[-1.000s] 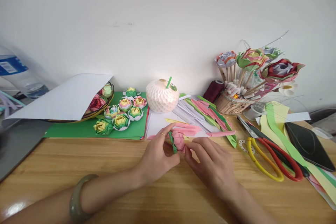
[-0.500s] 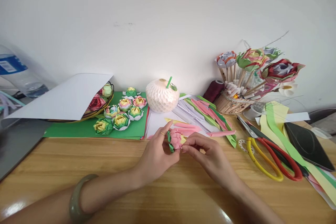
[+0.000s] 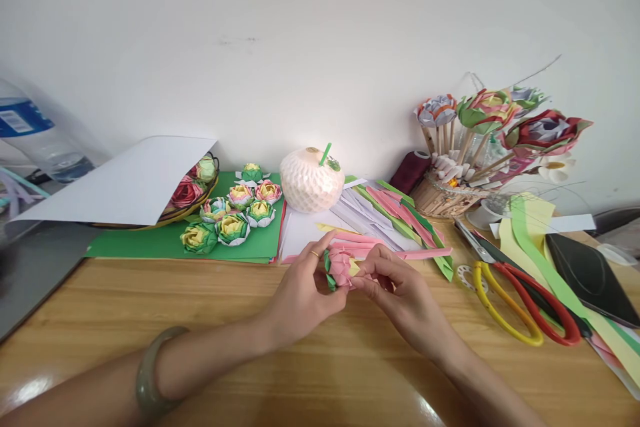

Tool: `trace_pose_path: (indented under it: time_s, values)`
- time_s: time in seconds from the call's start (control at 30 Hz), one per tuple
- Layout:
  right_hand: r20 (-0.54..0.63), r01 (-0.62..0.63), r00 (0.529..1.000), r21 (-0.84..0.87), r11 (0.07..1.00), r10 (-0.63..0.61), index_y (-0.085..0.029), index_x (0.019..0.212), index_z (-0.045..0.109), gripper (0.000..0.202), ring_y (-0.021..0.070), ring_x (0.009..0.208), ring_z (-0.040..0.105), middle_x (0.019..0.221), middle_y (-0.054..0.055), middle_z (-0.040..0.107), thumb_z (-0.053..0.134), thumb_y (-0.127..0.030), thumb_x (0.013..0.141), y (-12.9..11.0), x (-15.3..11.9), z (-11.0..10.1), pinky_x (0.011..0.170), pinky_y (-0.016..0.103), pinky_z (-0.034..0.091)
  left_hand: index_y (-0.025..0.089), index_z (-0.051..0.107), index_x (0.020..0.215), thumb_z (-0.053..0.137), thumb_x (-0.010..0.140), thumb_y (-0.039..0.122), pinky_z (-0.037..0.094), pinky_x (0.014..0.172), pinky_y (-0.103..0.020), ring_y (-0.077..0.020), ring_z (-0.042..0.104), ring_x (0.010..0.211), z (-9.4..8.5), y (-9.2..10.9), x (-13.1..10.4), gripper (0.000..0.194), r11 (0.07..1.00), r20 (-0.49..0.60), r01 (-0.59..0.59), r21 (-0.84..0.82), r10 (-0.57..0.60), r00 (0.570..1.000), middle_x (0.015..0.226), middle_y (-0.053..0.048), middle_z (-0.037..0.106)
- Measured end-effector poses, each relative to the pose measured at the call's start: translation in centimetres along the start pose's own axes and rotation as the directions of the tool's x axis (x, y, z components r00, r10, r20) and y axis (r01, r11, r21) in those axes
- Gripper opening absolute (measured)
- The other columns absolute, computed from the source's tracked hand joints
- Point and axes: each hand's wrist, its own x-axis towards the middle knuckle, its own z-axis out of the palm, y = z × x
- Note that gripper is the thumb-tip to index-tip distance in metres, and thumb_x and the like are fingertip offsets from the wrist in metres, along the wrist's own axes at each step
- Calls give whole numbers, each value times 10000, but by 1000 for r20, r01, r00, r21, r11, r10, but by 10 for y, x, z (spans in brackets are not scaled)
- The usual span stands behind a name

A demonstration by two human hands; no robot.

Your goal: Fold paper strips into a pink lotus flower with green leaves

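A small paper flower with pink petals, a yellow part at its right and green leaves at its left is held up over the front of the table. My left hand has its fingers wrapped round the flower from the left, with a ring on one finger. From the right, my right hand pinches the flower's edge beside the yellow part with thumb and forefinger. Pink paper strips lie just behind the hands, partly hidden by them.
Several finished paper flowers sit on green card at left. A white textured pot stands behind. To the right are scissors, a basket of flowers and a black phone. A bottle leans far left.
The view has shifted slightly. Both hands still hold the flower, and the fingers of my right hand have curled in a little closer to it.
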Motion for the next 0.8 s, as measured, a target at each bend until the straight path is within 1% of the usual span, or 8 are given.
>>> trace_pose_path:
  time_s: [0.13, 0.3, 0.4, 0.5, 0.57, 0.63, 0.73, 0.8]
  values:
    - [-22, 9, 1000, -46, 999, -10, -185, 673, 632, 139, 109, 540, 393, 620, -20, 449, 598, -252, 790, -2, 0, 2, 470, 223, 335, 277, 289, 1351, 586, 703, 169, 462, 822, -326, -163, 563, 881, -1, -2, 1, 720, 1000, -27, -1, 25, 2, 1000, 1090, -41, 516]
    - [-10, -9, 1000, -40, 999, 8, -190, 669, 650, 119, 104, 517, 382, 597, -25, 441, 624, -258, 763, -3, 0, 2, 451, 222, 326, 250, 288, 1356, 587, 683, 141, 449, 845, -331, -173, 547, 920, -2, 0, 2, 744, 1000, -14, 0, 29, 1, 1000, 1088, -52, 514]
    - [-10, -13, 1000, -22, 1000, 13, -191, 690, 657, 134, 102, 517, 398, 610, -17, 466, 595, -265, 784, -5, 0, 1, 452, 220, 345, 221, 292, 1355, 607, 683, 167, 454, 837, -328, -192, 545, 960, -1, 2, 3, 744, 998, -9, 34, -60, -34, 999, 1115, -73, 526]
    - [-48, 4, 999, -47, 999, -6, -193, 736, 658, 116, 103, 519, 417, 627, -9, 494, 570, -243, 794, -8, 0, -1, 452, 217, 368, 196, 282, 1354, 608, 694, 180, 471, 803, -320, -194, 562, 944, -1, 5, 3, 736, 975, 41, 105, -194, -99, 994, 1054, -68, 571]
    - [-93, 45, 994, -101, 994, -55, -194, 770, 652, 97, 107, 529, 435, 637, -4, 513, 561, -219, 793, -9, -1, -1, 454, 216, 380, 207, 290, 1341, 593, 707, 168, 480, 780, -306, -182, 576, 921, 0, 7, 3, 704, 952, 78, 133, -275, -116, 990, 1003, -46, 592]
    - [-124, 104, 984, -171, 980, -126, -191, 782, 644, 101, 108, 530, 447, 633, -2, 515, 544, -195, 800, -10, -2, 0, 451, 214, 385, 220, 312, 1322, 584, 712, 154, 482, 773, -294, -172, 583, 912, 0, 8, 3, 672, 939, 91, 136, -317, -112, 990, 973, -27, 600]
    - [-155, 200, 954, -313, 929, -257, -173, 777, 632, 105, 100, 518, 457, 621, -3, 500, 531, -166, 802, -8, -4, 5, 447, 209, 385, 218, 337, 1306, 583, 709, 140, 475, 790, -292, -174, 577, 934, 1, 7, 3, 651, 947, 62, 116, -300, -102, 993, 973, -26, 599]
    - [-174, 248, 920, -434, 866, -350, -166, 781, 626, 93, 94, 510, 465, 618, -3, 501, 536, -148, 797, -5, -6, 8, 458, 207, 386, 207, 323, 1316, 584, 708, 139, 472, 797, -297, -178, 575, 939, 2, 5, 3, 665, 954, 42, 115, -279, -107, 993, 985, -36, 597]
